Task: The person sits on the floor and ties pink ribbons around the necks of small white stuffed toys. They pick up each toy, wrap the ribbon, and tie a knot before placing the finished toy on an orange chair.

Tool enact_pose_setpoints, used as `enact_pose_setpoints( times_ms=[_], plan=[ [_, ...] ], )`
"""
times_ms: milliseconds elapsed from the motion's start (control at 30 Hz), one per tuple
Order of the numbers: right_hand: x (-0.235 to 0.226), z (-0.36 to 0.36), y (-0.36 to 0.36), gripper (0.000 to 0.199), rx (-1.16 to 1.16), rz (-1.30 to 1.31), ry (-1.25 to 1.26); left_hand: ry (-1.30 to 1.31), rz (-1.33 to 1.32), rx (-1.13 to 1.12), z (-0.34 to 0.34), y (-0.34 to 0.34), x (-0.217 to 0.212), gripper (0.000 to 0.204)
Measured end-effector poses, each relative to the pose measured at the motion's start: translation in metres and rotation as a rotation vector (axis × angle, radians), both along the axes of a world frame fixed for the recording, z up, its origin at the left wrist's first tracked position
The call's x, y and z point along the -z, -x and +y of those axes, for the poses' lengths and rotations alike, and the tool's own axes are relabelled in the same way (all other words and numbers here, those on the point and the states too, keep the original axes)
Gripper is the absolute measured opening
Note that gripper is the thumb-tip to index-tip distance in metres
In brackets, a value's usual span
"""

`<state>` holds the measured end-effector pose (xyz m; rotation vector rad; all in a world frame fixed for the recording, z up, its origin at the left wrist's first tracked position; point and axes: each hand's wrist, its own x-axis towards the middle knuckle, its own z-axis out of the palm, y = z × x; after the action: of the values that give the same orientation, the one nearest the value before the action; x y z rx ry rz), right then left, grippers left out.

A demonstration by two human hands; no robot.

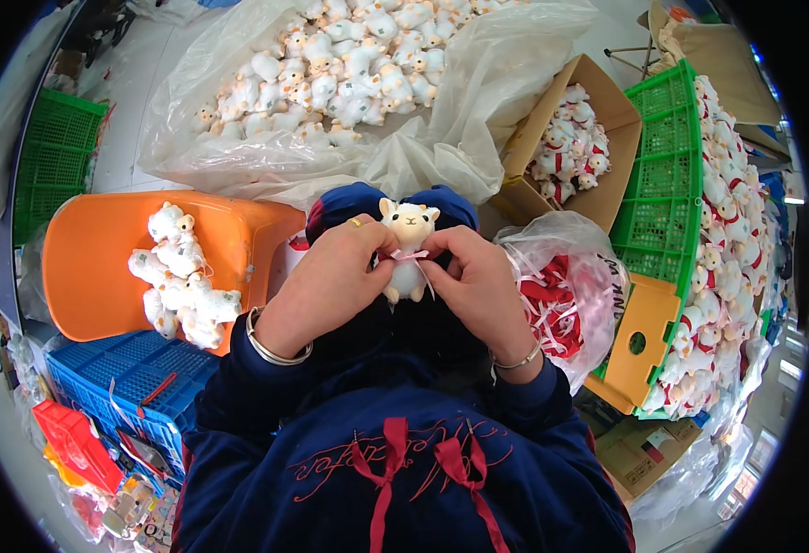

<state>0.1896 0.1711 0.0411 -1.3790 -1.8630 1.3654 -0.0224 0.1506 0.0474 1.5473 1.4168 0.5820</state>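
Both hands, left hand [330,276] and right hand [478,281], pinch a pink ribbon [411,257] at a lamb's [408,247] neck, centre; bow looks half-tied. Orange tub [100,267], left, holds 1 small pile; big bag [330,138] far.

Bags, boxes and crates of small plush toys ring the seated person.

A large clear plastic bag [441,138] of white toys lies open at the top. Right of it an open brown cardboard box [598,101] holds red-and-white toys, beside a tall green crate [658,184]. A clear bag of red ribbon [561,295] sits near the right wrist. An orange tub [100,267] and a blue crate [128,369] stand left.
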Motion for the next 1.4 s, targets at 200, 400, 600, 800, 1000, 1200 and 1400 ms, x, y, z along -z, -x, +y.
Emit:
enact_pose_setpoints(
  times_ms=[200,400,600,800,1000,1200,1400],
  plan=[
    [0.012,-0.004,0.0,0.014,-0.022,0.105,0.061,-0.006,-0.039,-0.191,-0.019,-0.017,0.015,0.024],
    [0.026,-0.002,-0.005,0.01,-0.033,0.315,0.36,-0.02,-0.058,-0.208,-0.027,-0.018,0.027,0.028],
    [0.02,0.001,-0.005,0.01,0.018,0.361,0.444,-0.019,-0.081,-0.23,-0.026,-0.019,0.029,0.028],
    [0.035,-0.009,0.004,0.007,0.062,0.387,0.272,-0.052,-0.054,-0.21,-0.025,-0.018,0.033,0.03],
    [0.032,-0.001,-0.009,0.007,0.047,0.389,0.36,-0.049,-0.085,-0.22,-0.025,-0.019,0.033,0.03],
    [0.03,-0.006,0.006,0.012,0.054,0.235,-0.02,-0.022,-0.088,-0.219,-0.024,-0.019,0.032,0.029],
    [0.023,-0.007,0.007,0.015,0.077,0.139,0.043,-0.055,-0.088,-0.204,-0.025,-0.019,0.034,0.03]
  ],
)
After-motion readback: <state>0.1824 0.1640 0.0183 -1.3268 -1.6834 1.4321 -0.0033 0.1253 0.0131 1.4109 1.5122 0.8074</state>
